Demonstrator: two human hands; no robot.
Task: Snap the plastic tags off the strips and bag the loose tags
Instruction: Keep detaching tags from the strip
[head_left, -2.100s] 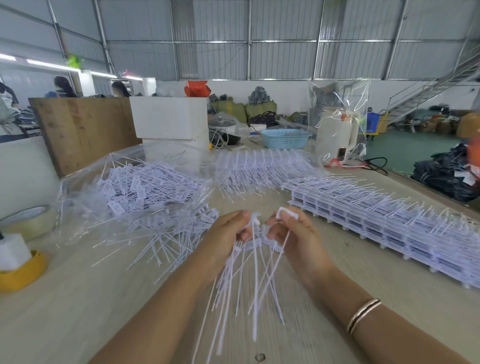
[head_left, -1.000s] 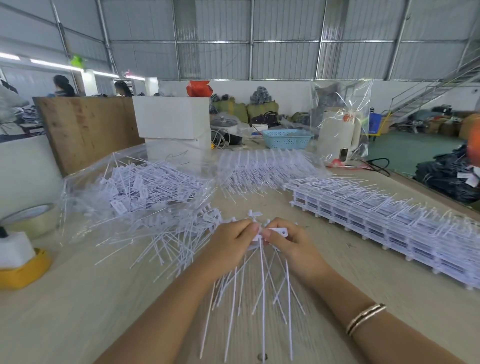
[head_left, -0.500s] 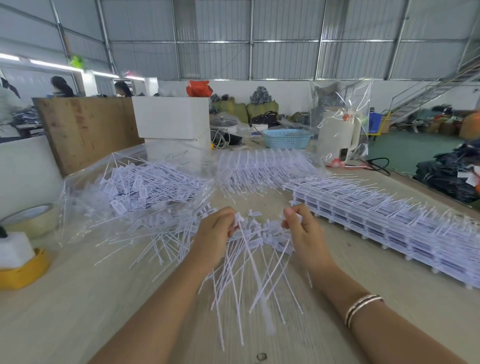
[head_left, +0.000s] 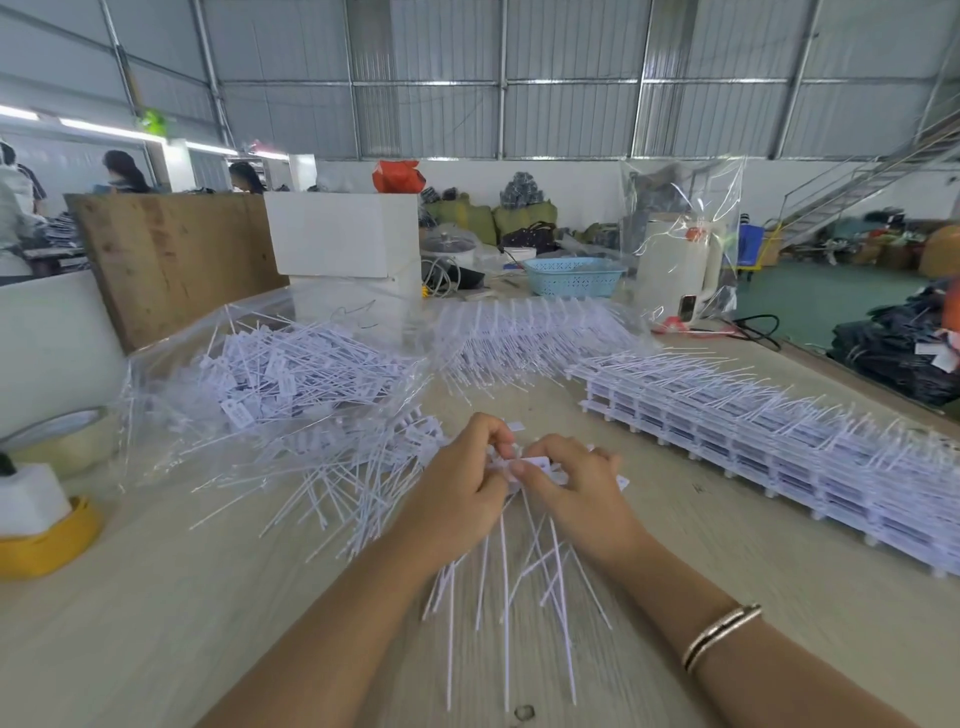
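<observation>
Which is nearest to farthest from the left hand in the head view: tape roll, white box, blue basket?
From the left hand:
1. Tape roll, far left on the table edge.
2. White box, behind the bagged tags, centre-left.
3. Blue basket, at the back, right of centre.

Both forearms are bare, sleeveless; a thin two-band metallic bracelet (head_left: 721, 637) circles the wrist behind the right hand (head_left: 582, 493).

Head-worn view, forward-down, close over table (head_left: 156, 623)
</observation>
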